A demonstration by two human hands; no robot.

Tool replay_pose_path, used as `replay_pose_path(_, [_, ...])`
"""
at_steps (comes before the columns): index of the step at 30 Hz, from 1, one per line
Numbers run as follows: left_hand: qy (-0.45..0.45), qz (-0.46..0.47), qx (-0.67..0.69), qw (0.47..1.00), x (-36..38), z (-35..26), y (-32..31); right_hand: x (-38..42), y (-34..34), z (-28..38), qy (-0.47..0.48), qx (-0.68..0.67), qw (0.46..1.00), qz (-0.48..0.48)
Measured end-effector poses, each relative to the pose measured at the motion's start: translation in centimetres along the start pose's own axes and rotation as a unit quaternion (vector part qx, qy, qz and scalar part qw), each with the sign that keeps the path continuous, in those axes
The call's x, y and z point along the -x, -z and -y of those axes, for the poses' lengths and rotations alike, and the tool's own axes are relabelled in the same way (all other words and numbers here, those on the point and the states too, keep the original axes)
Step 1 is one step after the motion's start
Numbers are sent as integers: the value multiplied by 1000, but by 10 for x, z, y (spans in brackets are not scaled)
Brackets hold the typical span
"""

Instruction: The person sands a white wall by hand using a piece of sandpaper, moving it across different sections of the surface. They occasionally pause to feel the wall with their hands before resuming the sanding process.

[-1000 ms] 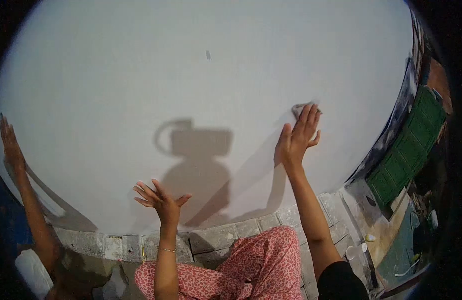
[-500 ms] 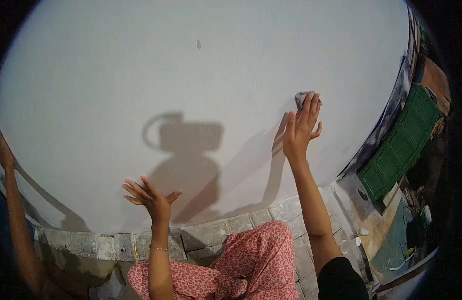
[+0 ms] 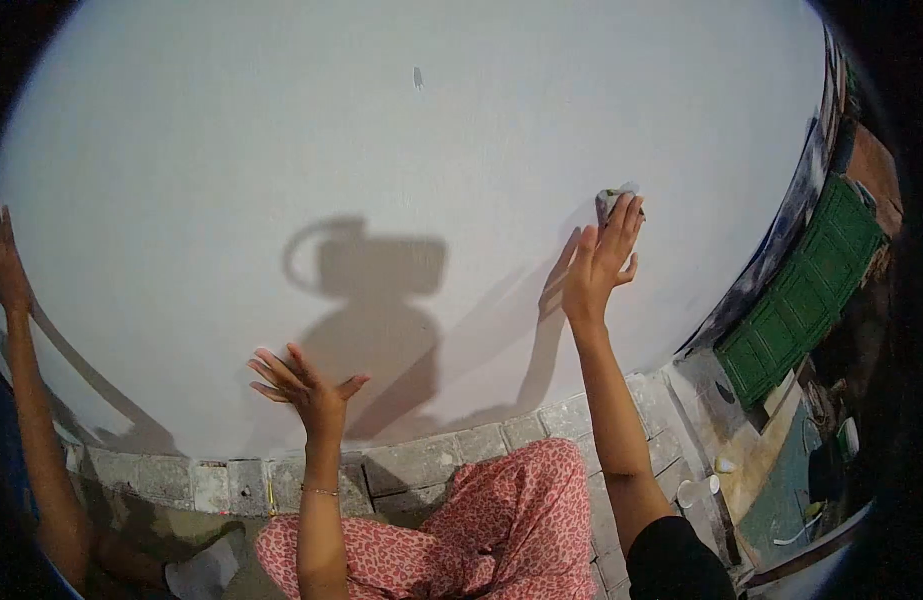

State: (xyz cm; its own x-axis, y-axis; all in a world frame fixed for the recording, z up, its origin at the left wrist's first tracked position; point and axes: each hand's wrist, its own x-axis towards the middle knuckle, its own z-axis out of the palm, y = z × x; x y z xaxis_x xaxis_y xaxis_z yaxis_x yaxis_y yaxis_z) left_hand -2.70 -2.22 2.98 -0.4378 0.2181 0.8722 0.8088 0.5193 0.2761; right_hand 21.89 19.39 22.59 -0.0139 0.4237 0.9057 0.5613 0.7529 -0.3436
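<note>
My right hand (image 3: 601, 265) presses a small crumpled grey-white cloth-like wad (image 3: 607, 203) flat against the pale wall (image 3: 521, 130), its fingers stretched over it. Whether the wad is cloth or paper I cannot tell. Lower down and to the left, my left hand (image 3: 316, 395) has its fingers spread and holds nothing, palm side toward the wall. A small dark mark (image 3: 417, 78) shows high on the wall.
At the far left, another person's hand (image 3: 3, 260) reaches up along the wall. Grey paving blocks (image 3: 411, 465) run along its foot. To the right lie a green panel (image 3: 801, 290) and a white cup (image 3: 696, 490).
The other person's hand at the left has moved up the wall. My right hand, still on the wad, has shifted slightly against the wall. The view has tilted a little.
</note>
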Motion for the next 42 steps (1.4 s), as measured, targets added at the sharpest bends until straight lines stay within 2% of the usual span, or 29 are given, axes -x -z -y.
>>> replay_pose_path(2, [1,-3,2,1000,-1,-1,0,-3,2,2,-22,-22,1000,2])
replay_pose_path(6, [6,2,5,1000,0,0,1,30,-3,-6,-4,-16,999,31])
replay_pose_path(9, [3,-1,-3,1000,0,1,-1,43,-3,-13,14,23,995,91])
replay_pose_path(14, [-9,-8,-7,1000,-1,0,0,1,3,-11,-15,11,999,46])
replay_pose_path(16, [-11,-10,-11,1000,-1,-1,2,-5,2,-7,-38,-63,997,6])
replay_pose_path(18, [-17,-9,-16,1000,0,-1,2,10,-12,-4,-20,-78,997,-14])
replay_pose_path(20, [-11,-4,-15,1000,0,-1,3,50,-11,18,48,-59,995,60])
replay_pose_path(22, [-7,3,-16,1000,0,-2,3,98,-11,21,181,25,967,176])
replay_pose_path(23, [-5,6,-11,1000,0,-2,3,109,-14,14,181,22,968,176])
replay_pose_path(25, [1,6,-12,1000,-1,0,2,118,-22,-2,388,116,899,166])
replay_pose_path(26, [2,8,-2,1000,0,0,2,113,-25,-13,391,112,898,167])
replay_pose_path(28, [6,10,7,1000,0,-1,2,86,-31,-21,296,107,944,96])
replay_pose_path(29, [3,5,9,1000,0,-2,2,73,-35,-17,297,105,944,97])
replay_pose_path(31, [1,2,10,1000,0,-2,2,42,-29,5,123,-37,992,9])
replay_pose_path(34, [-4,-4,11,1000,-1,-1,2,55,-40,37,70,-103,992,-16])
replay_pose_path(35, [-9,-3,16,1000,-2,-1,2,73,-44,46,92,-76,993,7])
replay_pose_path(36, [-13,-2,22,1000,-2,-1,3,98,-48,56,92,-47,991,80])
replay_pose_path(37, [-14,0,18,1000,-1,0,2,125,-53,58,168,-20,980,108])
replay_pose_path(39, [-17,16,14,1000,0,2,1,177,-55,59,297,28,923,241])
replay_pose_path(40, [-18,18,10,1000,0,1,3,191,-58,51,295,24,924,243])
replay_pose_path(42, [-15,32,16,999,-1,-1,6,213,-71,26,408,53,892,189])
